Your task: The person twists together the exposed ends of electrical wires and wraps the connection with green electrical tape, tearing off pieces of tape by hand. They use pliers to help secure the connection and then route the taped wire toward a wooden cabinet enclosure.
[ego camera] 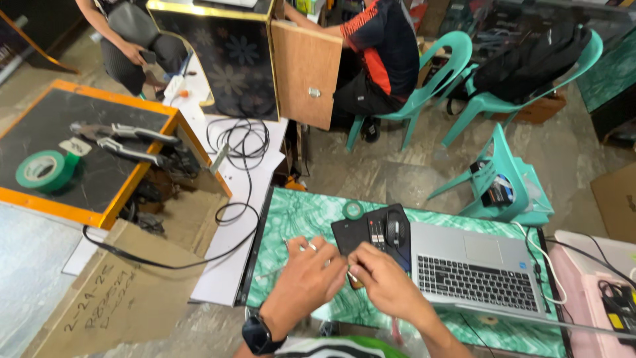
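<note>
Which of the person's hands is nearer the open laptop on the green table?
Right. The right hand is just left of the laptop, close to its keyboard corner. The left hand is farther left, on the other side of the right hand, over the green table.

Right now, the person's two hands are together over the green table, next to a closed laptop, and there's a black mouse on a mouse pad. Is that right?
Not quite: the laptop is open, with its keyboard showing, as the head view shows. The rest holds: the left hand and right hand meet over the green table, and a black mouse sits on a mouse pad.
</note>
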Action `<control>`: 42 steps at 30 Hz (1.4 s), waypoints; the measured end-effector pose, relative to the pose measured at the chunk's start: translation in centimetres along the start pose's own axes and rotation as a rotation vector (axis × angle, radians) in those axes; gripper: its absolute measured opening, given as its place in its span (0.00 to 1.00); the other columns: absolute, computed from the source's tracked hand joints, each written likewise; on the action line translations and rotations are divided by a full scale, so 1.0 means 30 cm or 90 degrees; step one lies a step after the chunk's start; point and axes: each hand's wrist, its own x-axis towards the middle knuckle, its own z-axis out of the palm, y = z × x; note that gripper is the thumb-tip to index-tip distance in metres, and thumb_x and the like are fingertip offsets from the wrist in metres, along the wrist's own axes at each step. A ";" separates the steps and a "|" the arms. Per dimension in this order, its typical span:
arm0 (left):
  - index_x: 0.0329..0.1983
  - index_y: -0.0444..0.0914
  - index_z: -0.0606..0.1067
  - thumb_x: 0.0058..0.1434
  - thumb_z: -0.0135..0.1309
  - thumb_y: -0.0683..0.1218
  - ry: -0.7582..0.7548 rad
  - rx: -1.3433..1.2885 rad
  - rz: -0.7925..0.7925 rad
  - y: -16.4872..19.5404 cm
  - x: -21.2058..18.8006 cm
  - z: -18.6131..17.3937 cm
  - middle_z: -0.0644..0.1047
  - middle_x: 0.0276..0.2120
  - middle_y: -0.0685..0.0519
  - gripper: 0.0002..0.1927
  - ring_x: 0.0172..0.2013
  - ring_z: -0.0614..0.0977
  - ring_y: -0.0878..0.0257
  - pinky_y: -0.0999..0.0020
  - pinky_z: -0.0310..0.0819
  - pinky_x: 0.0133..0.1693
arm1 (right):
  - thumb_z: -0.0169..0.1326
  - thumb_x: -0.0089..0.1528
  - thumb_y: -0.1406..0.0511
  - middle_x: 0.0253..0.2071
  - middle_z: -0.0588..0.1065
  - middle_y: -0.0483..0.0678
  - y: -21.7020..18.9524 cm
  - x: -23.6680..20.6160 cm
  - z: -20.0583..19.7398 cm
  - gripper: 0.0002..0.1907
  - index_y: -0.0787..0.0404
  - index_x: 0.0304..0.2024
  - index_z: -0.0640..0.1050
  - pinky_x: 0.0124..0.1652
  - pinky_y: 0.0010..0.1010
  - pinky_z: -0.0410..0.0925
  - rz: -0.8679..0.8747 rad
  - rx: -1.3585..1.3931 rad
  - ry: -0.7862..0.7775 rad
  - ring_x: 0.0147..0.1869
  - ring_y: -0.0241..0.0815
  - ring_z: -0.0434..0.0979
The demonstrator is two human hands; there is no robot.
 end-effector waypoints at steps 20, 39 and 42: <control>0.34 0.43 0.77 0.57 0.61 0.42 0.031 -0.114 -0.103 -0.047 0.013 -0.075 0.74 0.33 0.58 0.05 0.38 0.75 0.59 0.56 0.55 0.46 | 0.63 0.57 0.69 0.37 0.78 0.48 -0.083 0.046 -0.002 0.11 0.62 0.42 0.79 0.49 0.36 0.68 -0.170 -0.029 0.165 0.43 0.47 0.77; 0.37 0.40 0.78 0.59 0.58 0.42 -0.035 -0.185 -0.186 -0.090 0.004 -0.109 0.76 0.35 0.55 0.04 0.40 0.75 0.57 0.57 0.58 0.48 | 0.61 0.58 0.72 0.38 0.80 0.49 -0.038 0.104 0.034 0.19 0.63 0.52 0.74 0.45 0.32 0.73 -0.098 0.203 0.016 0.42 0.44 0.81; 0.38 0.40 0.77 0.59 0.58 0.42 -0.015 -0.175 -0.159 -0.097 0.001 -0.113 0.75 0.36 0.54 0.04 0.42 0.75 0.56 0.57 0.58 0.48 | 0.59 0.57 0.74 0.39 0.79 0.50 -0.030 0.112 0.043 0.19 0.64 0.52 0.74 0.46 0.32 0.72 -0.105 0.220 0.029 0.43 0.43 0.79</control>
